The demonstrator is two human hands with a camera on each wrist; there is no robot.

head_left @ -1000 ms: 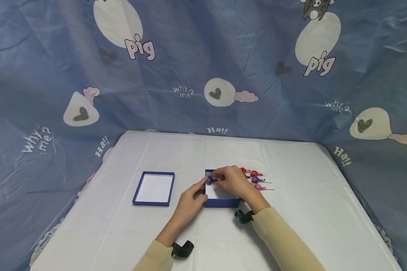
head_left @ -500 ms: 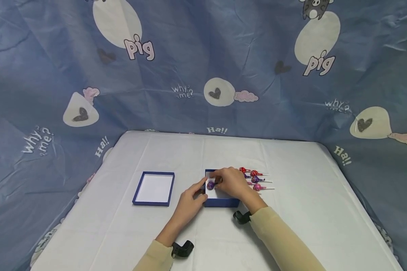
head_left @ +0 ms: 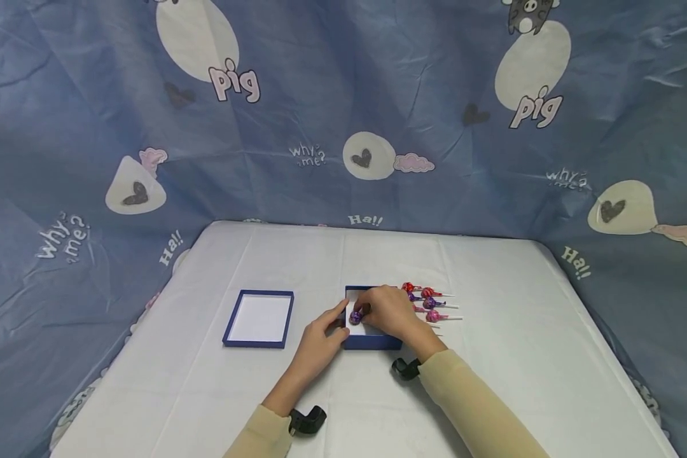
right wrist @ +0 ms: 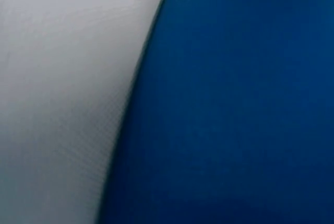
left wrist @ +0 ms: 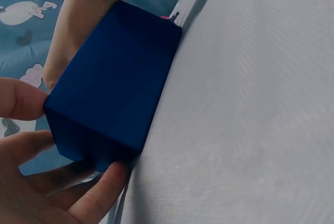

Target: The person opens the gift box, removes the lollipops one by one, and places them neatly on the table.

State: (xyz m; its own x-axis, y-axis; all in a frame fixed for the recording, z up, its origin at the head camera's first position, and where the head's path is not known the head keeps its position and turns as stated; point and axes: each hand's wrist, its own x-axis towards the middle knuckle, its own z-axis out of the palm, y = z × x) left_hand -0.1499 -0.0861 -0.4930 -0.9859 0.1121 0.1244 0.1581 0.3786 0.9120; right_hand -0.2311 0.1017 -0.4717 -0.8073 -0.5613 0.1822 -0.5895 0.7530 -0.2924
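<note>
In the head view, a shallow blue box [head_left: 372, 342] with a white inside lies in front of me. My right hand [head_left: 390, 313] reaches into it and pinches a purple-wrapped lollipop [head_left: 355, 317], whose round head points left near the left wall. The hand covers the lollipop's stick. My left hand [head_left: 318, 345] rests spread fingers against the box's left side. The left wrist view shows those fingers [left wrist: 102, 192] touching the blue side of the box [left wrist: 120, 78]. Only the blue box wall [right wrist: 219, 104] and white cloth fill the right wrist view; the right hand is out of it.
Right of the box lie several wrapped lollipops, among them a red one [head_left: 428, 292], a purple one [head_left: 433, 303] and a pink one [head_left: 435, 315]. A blue-edged, white-lined lid [head_left: 254, 344] lies to the left. A white cloth [head_left: 492, 381] covers the table, and a printed blue curtain [head_left: 298, 95] hangs behind.
My right hand has brought the purple lollipop a little toward the front of the box, along its left wall. The left hand has stayed in place.
</note>
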